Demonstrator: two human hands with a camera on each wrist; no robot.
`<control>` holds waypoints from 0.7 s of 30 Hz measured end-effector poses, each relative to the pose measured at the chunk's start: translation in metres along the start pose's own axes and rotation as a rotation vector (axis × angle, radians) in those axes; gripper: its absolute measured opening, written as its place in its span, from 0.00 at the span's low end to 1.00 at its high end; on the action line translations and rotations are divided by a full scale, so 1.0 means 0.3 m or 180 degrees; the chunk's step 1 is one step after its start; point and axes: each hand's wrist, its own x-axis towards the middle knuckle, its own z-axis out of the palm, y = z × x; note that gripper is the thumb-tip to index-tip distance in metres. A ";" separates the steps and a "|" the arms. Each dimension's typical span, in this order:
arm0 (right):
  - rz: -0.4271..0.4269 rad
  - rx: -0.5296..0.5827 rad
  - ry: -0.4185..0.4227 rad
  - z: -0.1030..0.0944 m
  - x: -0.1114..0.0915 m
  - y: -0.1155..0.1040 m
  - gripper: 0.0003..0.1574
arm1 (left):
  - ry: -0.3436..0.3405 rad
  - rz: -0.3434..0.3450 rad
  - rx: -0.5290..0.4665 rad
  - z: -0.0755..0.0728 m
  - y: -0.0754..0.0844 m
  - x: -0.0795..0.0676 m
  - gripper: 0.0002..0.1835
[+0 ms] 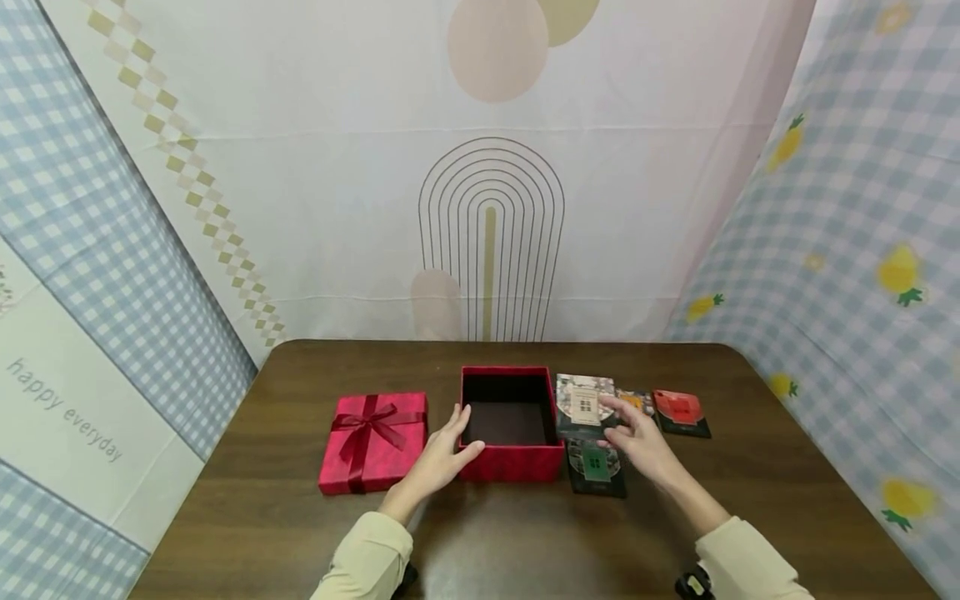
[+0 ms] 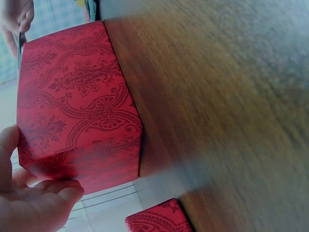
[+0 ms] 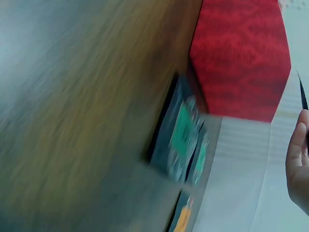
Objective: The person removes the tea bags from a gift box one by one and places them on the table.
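Observation:
An uncovered red gift box [image 1: 510, 463] with a dark inside stands in the middle of the table. My left hand [image 1: 433, 461] rests at its near left corner, fingers along the left wall and thumb at the front rim; in the left wrist view the fingers lie against the patterned red side. Between thumb and fingers, my right hand [image 1: 637, 437] pinches a flat square packet [image 1: 585, 405] with a floral print and a cream label. That packet is held up beside the box's right rim. Below it lies a green-labelled packet [image 1: 597, 467], partly covered in the head view.
Left of the box lies its red lid [image 1: 397, 458] with a ribbon bow. Toward the right are an orange-labelled packet [image 1: 636, 400], partly hidden by my hand, and a red packet [image 1: 681, 412]. A printed cloth [image 1: 337, 208] hangs behind the brown table [image 1: 300, 533].

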 end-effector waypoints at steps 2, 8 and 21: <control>0.0003 -0.0032 0.0013 -0.032 -0.019 0.012 0.31 | 0.0017 -0.0009 0.0011 0.000 0.003 0.000 0.36; 0.0061 -0.0291 0.0086 -0.118 -0.098 0.067 0.30 | -0.0022 -0.0043 0.0036 0.000 0.003 0.003 0.35; 0.0674 -0.1036 0.0083 -0.256 -0.195 0.174 0.31 | 0.0009 0.0110 0.0041 -0.006 0.004 -0.008 0.37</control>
